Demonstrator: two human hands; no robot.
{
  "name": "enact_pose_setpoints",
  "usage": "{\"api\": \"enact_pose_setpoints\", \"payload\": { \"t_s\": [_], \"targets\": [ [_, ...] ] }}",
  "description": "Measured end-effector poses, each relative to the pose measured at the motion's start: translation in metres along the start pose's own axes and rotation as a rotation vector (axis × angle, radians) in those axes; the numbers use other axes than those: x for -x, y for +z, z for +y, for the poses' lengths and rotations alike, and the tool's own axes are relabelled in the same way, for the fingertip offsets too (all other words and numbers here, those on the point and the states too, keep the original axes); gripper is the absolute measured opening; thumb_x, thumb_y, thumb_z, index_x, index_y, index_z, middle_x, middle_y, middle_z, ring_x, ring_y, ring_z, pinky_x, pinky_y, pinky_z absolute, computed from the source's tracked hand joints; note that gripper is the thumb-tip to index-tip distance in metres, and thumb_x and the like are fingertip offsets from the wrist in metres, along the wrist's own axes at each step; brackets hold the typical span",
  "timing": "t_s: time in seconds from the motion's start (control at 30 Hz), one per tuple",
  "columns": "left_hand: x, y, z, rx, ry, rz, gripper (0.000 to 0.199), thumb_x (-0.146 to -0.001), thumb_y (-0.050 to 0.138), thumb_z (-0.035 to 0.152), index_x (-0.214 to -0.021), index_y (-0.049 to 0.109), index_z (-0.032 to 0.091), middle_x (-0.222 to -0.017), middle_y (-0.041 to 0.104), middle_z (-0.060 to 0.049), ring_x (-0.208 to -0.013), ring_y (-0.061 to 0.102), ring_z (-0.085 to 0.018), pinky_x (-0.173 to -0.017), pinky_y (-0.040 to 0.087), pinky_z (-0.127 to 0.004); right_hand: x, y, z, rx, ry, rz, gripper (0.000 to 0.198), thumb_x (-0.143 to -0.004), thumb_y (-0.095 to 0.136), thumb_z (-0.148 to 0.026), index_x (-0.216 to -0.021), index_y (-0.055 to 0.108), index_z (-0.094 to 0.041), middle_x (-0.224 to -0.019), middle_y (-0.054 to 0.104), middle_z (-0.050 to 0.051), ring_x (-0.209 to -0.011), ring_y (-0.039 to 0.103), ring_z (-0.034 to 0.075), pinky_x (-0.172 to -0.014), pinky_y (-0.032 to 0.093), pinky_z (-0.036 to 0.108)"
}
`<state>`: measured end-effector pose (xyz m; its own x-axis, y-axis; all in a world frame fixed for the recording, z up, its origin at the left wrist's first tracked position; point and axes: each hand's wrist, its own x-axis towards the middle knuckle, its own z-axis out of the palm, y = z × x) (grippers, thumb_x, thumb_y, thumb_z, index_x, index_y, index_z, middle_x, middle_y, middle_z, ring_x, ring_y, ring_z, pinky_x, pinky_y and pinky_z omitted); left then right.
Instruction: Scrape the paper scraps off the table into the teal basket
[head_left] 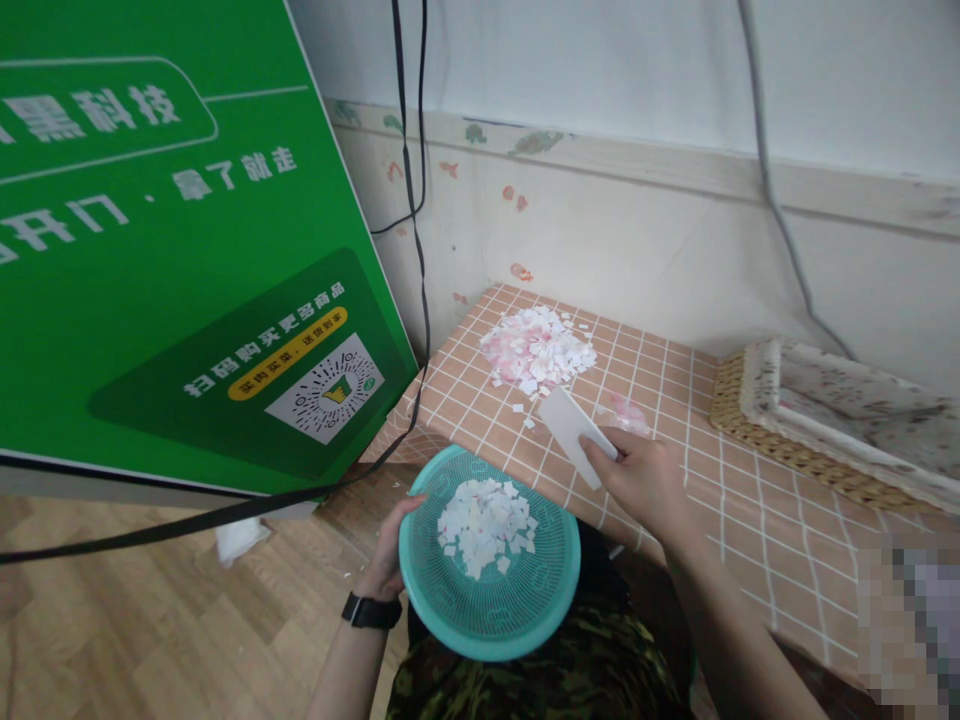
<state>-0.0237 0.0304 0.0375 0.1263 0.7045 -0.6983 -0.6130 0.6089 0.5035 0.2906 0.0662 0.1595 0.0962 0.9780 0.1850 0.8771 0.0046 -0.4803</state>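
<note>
My left hand [397, 540] grips the left rim of a round teal plastic colander [553, 590], held just below the table's front edge. A heap of small white paper pieces [486, 525] lies in the colander. Over the table, my right hand [637, 475] is closed on a flat white scraper [574, 432], its far end pointing toward a pile of white and pink paper scraps [536, 350] on the tablecloth. A few loose scraps lie between the scraper and that pile. Beyond the right hand is a small pink crumpled piece [628, 412].
A checked brown tablecloth [660, 375] covers the table. At the right stands a cloth-lined wicker basket [735, 390]. A large green sign board [187, 230] fills the left, with black cables [420, 260] hanging before it. White litter [240, 538] lies on the wooden floor.
</note>
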Motion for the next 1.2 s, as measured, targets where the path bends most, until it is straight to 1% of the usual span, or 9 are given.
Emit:
{"api": "enact_pose_setpoints", "payload": {
  "t_s": [0.13,0.27,0.37,0.47,0.53,0.67,0.83,1.0,1.2],
  "targets": [
    [0.0,-0.001,0.0,0.005,-0.005,0.001,0.014,-0.07,0.069,0.026,-0.074,0.069,0.012,-0.063,0.071,-0.004,-0.056,0.065,-0.018,-0.058,0.051,-0.029,0.023,0.008,-0.014,-0.109,0.086,0.015,0.032,-0.084,0.05,-0.041,-0.083,0.073,-0.02,-0.053,0.062,0.001,-0.045,0.054,0.014,-0.046,0.035,0.026],
    [0.001,-0.001,0.0,0.02,-0.014,-0.007,0.014,-0.07,0.07,0.026,-0.073,0.069,0.012,-0.06,0.07,-0.003,-0.053,0.063,-0.017,-0.055,0.05,-0.028,0.042,0.014,-0.018,-0.165,0.148,0.019,0.032,-0.084,0.05,-0.043,-0.079,0.072,-0.02,-0.051,0.06,0.0,-0.046,0.055,0.015,-0.045,0.036,0.026],
    [0.002,0.002,0.001,0.039,-0.027,-0.016,0.013,-0.07,0.069,0.025,-0.073,0.069,0.012,-0.061,0.071,-0.003,-0.054,0.063,-0.017,-0.056,0.05,-0.028,0.046,0.017,-0.013,-0.17,0.178,0.019,0.032,-0.083,0.051,-0.044,-0.08,0.072,-0.019,-0.054,0.061,0.001,-0.048,0.057,0.017,-0.046,0.038,0.026],
    [0.003,0.003,0.001,0.036,-0.048,-0.005,0.015,-0.071,0.068,0.026,-0.075,0.07,0.012,-0.062,0.071,-0.004,-0.054,0.063,-0.017,-0.057,0.05,-0.029,0.043,0.017,-0.004,-0.143,0.231,0.079,0.033,-0.082,0.052,-0.045,-0.085,0.073,-0.019,-0.057,0.064,0.003,-0.05,0.059,0.018,-0.048,0.039,0.027],
    [0.002,0.003,0.001,0.029,-0.047,-0.002,0.016,-0.071,0.068,0.026,-0.077,0.07,0.012,-0.061,0.07,-0.004,-0.054,0.063,-0.018,-0.058,0.051,-0.03,0.04,0.016,0.001,-0.113,0.252,0.128,0.035,-0.082,0.052,-0.046,-0.085,0.073,-0.019,-0.056,0.064,0.003,-0.05,0.059,0.019,-0.048,0.039,0.028],
    [0.001,0.0,0.0,0.008,-0.014,-0.01,0.015,-0.072,0.068,0.026,-0.077,0.07,0.012,-0.063,0.071,-0.004,-0.056,0.065,-0.019,-0.06,0.051,-0.03,0.037,0.017,0.001,-0.117,0.215,0.137,0.035,-0.083,0.052,-0.046,-0.086,0.073,-0.019,-0.054,0.063,0.002,-0.049,0.058,0.018,-0.049,0.039,0.027],
    [0.002,-0.001,0.003,0.005,-0.007,0.023,0.014,-0.072,0.067,0.026,-0.073,0.069,0.012,-0.062,0.072,-0.005,-0.054,0.064,-0.018,-0.057,0.051,-0.029,0.033,0.028,-0.008,-0.122,0.16,0.101,0.035,-0.086,0.048,-0.044,-0.087,0.073,-0.02,-0.056,0.064,0.003,-0.048,0.057,0.017,-0.049,0.038,0.027],
    [0.006,0.001,0.011,0.015,0.006,0.056,0.013,-0.071,0.067,0.024,-0.073,0.069,0.012,-0.062,0.071,-0.005,-0.054,0.064,-0.018,-0.057,0.052,-0.029,0.016,0.039,-0.013,-0.074,0.087,0.083,0.033,-0.086,0.048,-0.042,-0.078,0.071,-0.02,-0.053,0.061,0.002,-0.048,0.055,0.016,-0.049,0.035,0.026],
    [0.006,-0.001,0.014,0.012,0.058,0.069,0.01,-0.071,0.066,0.022,-0.072,0.068,0.011,-0.061,0.071,-0.005,-0.053,0.064,-0.017,-0.055,0.052,-0.028,-0.007,0.045,-0.017,-0.063,-0.005,0.093,0.03,-0.088,0.047,-0.037,-0.08,0.071,-0.019,-0.056,0.063,0.002,-0.05,0.056,0.014,-0.05,0.033,0.025]
  ]
}}
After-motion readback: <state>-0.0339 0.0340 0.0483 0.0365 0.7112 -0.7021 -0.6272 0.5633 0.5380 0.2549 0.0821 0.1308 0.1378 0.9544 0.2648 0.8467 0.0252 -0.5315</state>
